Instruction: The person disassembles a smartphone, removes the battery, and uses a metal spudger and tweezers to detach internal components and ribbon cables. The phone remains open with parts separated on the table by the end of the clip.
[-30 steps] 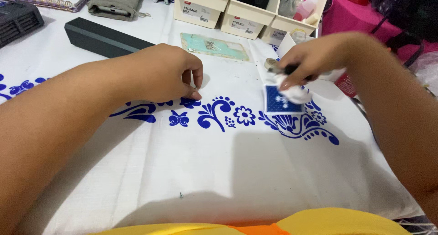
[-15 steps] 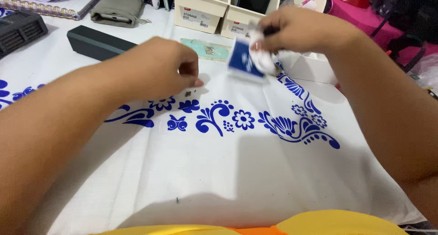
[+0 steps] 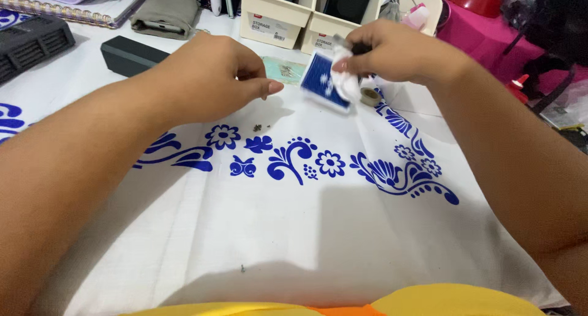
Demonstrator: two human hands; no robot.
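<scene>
My right hand (image 3: 392, 52) holds a small blue card-like packet (image 3: 323, 78) with white marks, tilted above the cloth, together with a crumpled white tissue (image 3: 346, 80) and a dark slim object at the fingertips. My left hand (image 3: 214, 77) hovers just left of the packet, fingers curled and pinched together, holding nothing that I can see. Below it a few tiny dark crumbs (image 3: 258, 128) lie on the white cloth (image 3: 294, 230) with its blue flower pattern.
Two cream storage boxes (image 3: 275, 22) stand at the back. A dark rectangular case (image 3: 125, 53), a grey pouch (image 3: 164, 12), a spiral notebook (image 3: 73, 12) and a black vented device (image 3: 30, 43) lie at the left. A small tape roll (image 3: 369, 96) sits by the packet. Pink furniture (image 3: 484, 34) is at the right.
My right hand lifted the blue packet and tissue off the cloth and carried them up and leftward. My left hand rose slightly and its fingertips now point at the packet.
</scene>
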